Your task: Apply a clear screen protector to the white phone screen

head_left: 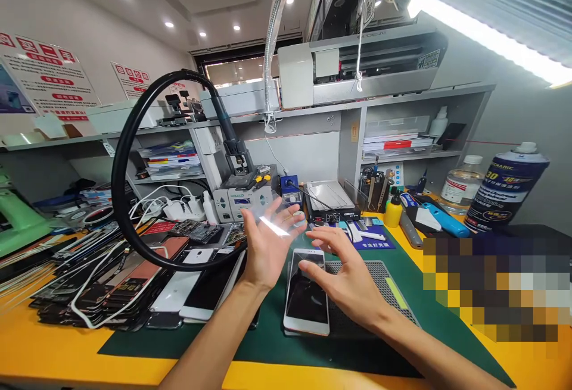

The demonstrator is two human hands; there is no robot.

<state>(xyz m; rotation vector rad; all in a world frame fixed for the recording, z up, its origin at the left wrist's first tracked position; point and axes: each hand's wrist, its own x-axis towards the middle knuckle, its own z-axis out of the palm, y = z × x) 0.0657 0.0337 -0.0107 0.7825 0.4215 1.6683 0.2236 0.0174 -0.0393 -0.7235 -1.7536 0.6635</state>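
My left hand [266, 244] is raised palm up over the mat, its thumb and fingers spread around a clear, glossy sheet [273, 226] that catches a bright reflection. The sheet's edges are hard to make out; it looks like a thin screen protector. A white-framed smartphone [306, 309] with a dark screen lies face up below, between my arms. Over the upper right part of this phone hovers my right hand [346, 268], thumb and fingers apart, fingertips close to the sheet's right side. Whether they touch the sheet cannot be seen.
The green mat [268, 342] covers the yellow bench. Stacked phone parts [111, 283] and white phones [179, 289] crowd the left. A black flexible hose [118, 187] loops beside my left hand. Behind stands a grey soldering station [243, 202]; a spray can [507, 187] stands right.
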